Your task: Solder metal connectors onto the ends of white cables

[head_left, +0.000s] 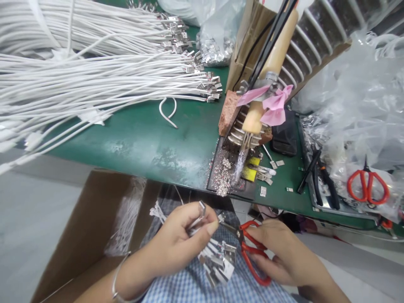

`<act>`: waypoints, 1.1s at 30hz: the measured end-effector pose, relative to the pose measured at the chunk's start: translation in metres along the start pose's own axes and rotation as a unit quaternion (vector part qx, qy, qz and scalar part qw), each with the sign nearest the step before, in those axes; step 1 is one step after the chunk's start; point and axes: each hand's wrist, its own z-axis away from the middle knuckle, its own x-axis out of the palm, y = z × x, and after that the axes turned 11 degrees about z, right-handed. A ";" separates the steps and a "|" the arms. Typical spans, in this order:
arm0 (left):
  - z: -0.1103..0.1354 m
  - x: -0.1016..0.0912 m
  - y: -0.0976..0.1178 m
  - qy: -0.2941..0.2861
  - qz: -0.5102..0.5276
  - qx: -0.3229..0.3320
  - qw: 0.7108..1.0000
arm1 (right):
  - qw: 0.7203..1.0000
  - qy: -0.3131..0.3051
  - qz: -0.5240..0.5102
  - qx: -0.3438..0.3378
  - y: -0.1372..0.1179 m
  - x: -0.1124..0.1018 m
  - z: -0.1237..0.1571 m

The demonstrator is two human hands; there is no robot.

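Note:
My left hand (pixel 179 240) is closed around a bunch of white cables ending in metal USB connectors (pixel 219 261), thumb pressing on one connector near the top. My right hand (pixel 284 256) grips red-handled scissors (pixel 252 252), whose blades point left toward the connector tips by my left thumb. Both hands work low, over my lap in blue checked cloth, just below the front edge of the green table (pixel 158 139).
A big pile of white cables (pixel 78 71) with metal ends covers the table's left. A wooden-handled soldering iron (pixel 268 80) rests on a brick stand above a solder tray. Pliers (pixel 318 176), another red scissors (pixel 368 187), plastic bags and a phone lie right. A cardboard box (pixel 94 227) sits lower left.

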 end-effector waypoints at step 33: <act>0.009 0.025 -0.020 0.138 0.228 -0.047 0.963 | 0.909 0.136 -0.365 0.148 -0.045 0.112 -0.009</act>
